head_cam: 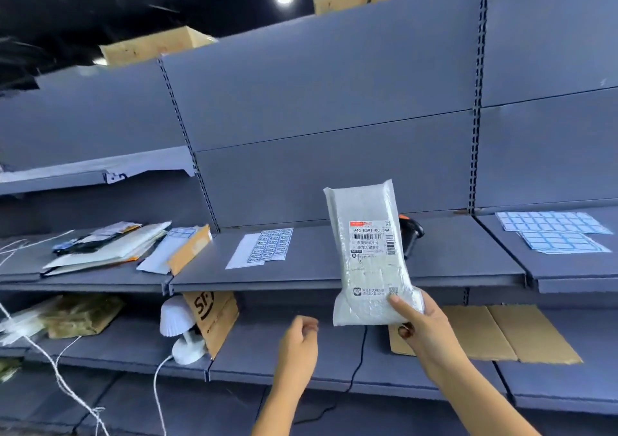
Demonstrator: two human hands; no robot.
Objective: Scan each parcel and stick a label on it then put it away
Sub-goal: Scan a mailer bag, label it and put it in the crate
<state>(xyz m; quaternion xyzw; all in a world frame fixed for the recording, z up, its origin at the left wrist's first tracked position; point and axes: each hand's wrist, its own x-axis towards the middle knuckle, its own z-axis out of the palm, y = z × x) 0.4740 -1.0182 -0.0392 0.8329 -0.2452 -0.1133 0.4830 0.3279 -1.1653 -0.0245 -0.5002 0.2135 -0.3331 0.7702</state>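
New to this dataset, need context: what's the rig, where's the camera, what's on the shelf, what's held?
No robot: a person works with bare hands. The one picture comes from a wide-angle camera on their head, looking forward and down. The right hand grips a white parcel by its lower end, upright, printed label facing the camera. The left hand is loosely curled below it, holding nothing. On the grey shelf behind lie a label sheet, what looks like a black scanner mostly hidden by the parcel, two blue label sheets to the right and a pile of parcels to the left. The lower shelf holds a white lamp and flat cardboard.
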